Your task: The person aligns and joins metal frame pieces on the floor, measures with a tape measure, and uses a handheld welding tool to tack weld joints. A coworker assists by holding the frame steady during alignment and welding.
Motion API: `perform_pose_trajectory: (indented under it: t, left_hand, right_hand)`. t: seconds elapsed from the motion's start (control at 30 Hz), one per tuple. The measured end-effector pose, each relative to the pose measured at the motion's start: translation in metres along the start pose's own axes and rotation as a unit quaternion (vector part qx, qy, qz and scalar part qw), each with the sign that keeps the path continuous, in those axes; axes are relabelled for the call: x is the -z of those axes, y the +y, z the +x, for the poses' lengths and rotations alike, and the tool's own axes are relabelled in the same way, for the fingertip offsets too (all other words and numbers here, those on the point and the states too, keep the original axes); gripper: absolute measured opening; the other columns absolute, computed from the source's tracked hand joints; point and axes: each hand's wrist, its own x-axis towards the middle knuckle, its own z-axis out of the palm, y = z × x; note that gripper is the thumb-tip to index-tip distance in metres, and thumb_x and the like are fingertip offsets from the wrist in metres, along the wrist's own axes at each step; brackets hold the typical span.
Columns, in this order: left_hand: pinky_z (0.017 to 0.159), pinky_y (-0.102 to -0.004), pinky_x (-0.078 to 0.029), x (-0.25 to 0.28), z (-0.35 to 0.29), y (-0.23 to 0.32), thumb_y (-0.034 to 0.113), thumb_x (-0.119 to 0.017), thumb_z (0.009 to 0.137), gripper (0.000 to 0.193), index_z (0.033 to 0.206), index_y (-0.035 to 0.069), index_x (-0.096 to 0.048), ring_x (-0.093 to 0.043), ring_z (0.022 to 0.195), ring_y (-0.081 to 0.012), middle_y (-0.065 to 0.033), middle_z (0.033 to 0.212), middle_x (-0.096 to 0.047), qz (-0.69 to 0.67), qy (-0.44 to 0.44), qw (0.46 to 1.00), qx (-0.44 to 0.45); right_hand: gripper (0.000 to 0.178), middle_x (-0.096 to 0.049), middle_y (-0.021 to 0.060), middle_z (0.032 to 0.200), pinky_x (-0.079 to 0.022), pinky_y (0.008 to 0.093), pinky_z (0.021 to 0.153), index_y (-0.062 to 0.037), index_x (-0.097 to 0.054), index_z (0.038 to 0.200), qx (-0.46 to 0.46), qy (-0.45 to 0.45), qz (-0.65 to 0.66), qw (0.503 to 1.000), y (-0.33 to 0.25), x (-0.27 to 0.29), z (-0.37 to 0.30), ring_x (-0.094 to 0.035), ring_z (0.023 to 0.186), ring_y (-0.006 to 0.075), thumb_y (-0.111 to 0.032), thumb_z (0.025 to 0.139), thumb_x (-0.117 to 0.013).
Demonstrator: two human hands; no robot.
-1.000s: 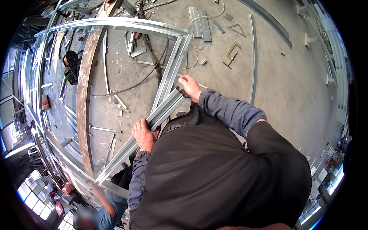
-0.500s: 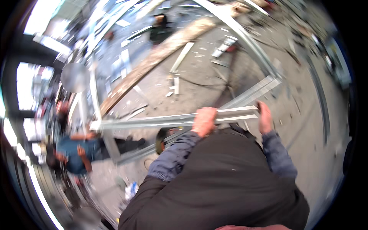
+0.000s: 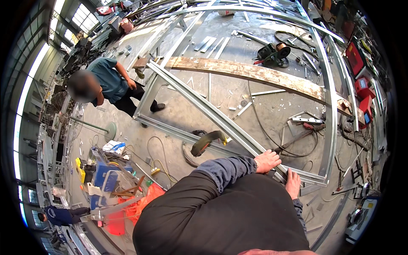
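A long galvanised steel bar runs diagonally across a large rectangular steel frame lying on the concrete floor. My left hand lies curled over the bar's near end. Just to its right, my right hand grips the same end where the bar meets the frame's near corner. A co-worker in a teal shirt bends over the bar's far end, one hand at the far corner. My dark jacket hides the floor below my hands.
A weathered wooden plank crosses the frame. A dark welding mask and looped cables lie near the bar. A wire spool machine stands behind, red boxes at right, a blue cart with orange material at lower left.
My head has turned, so the frame now lies the other way round in view. Both hands have stayed on the steel bar. The co-worker at the far end has come into full sight.
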Motion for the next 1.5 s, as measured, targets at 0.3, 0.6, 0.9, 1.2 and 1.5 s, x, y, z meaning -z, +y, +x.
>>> perform_pose_trajectory:
  t: [0.3,0.6,0.9,1.2,1.5]
  left_hand:
    - [0.099,-0.0419,-0.045,-0.024,-0.004,-0.002,0.021,-0.07,0.094,0.027,0.12,0.013,-0.071,-0.063,0.113,-0.0243,-0.004,0.111,-0.066,0.044,0.082,0.996,0.0]
    - [0.097,-0.0398,-0.045,-0.037,-0.006,-0.001,0.022,-0.072,0.093,0.022,0.115,0.017,-0.07,-0.065,0.11,-0.0209,-0.0001,0.105,-0.066,0.045,0.121,0.992,0.006]
    - [0.101,-0.0446,-0.049,-0.024,-0.005,-0.006,0.016,-0.069,0.095,0.038,0.132,0.011,-0.071,-0.066,0.113,-0.0261,-0.0054,0.111,-0.068,-0.028,0.102,0.994,-0.011]
    - [0.123,-0.0513,-0.041,0.053,-0.083,-0.108,0.007,-0.08,0.081,0.064,0.143,0.012,-0.065,-0.062,0.133,-0.0312,-0.0098,0.13,-0.066,0.098,-0.015,0.986,0.131]
    - [0.117,-0.0502,-0.042,0.07,-0.118,-0.165,0.004,-0.076,0.079,0.046,0.123,0.012,-0.065,-0.061,0.128,-0.0327,-0.0088,0.122,-0.064,0.069,-0.02,0.989,0.131]
  right_hand:
    - [0.099,-0.062,0.0151,0.139,-0.046,0.052,0.113,-0.0047,-0.054,0.149,-0.007,0.006,-0.031,0.999,-0.014,-0.01,0.02,-0.058,0.133,0.0388,-0.03,0.066,-0.102]
    - [0.095,-0.065,0.0161,0.137,-0.048,0.0521,0.109,-0.0041,-0.055,0.146,-0.025,-0.011,-0.046,0.999,-0.013,-0.009,0.023,-0.06,0.13,0.0401,-0.034,0.067,-0.099]
    - [0.091,-0.068,0.0208,0.126,-0.053,0.054,0.103,-0.0018,-0.057,0.14,0.015,0.017,-0.004,1.0,-0.015,-0.002,0.021,-0.065,0.122,0.0436,-0.027,0.065,-0.101]
    - [0.084,-0.063,0.0148,0.131,-0.047,0.0498,0.108,-0.0061,-0.058,0.142,-0.005,-0.001,-0.01,1.0,-0.037,0.027,0.013,-0.06,0.129,0.0367,-0.036,0.074,-0.098]
    - [0.088,-0.062,0.0174,0.132,-0.047,0.0525,0.109,-0.0035,-0.056,0.146,0.002,-0.002,0.007,1.0,-0.037,0.021,0.014,-0.058,0.127,0.0402,-0.029,0.072,-0.097]
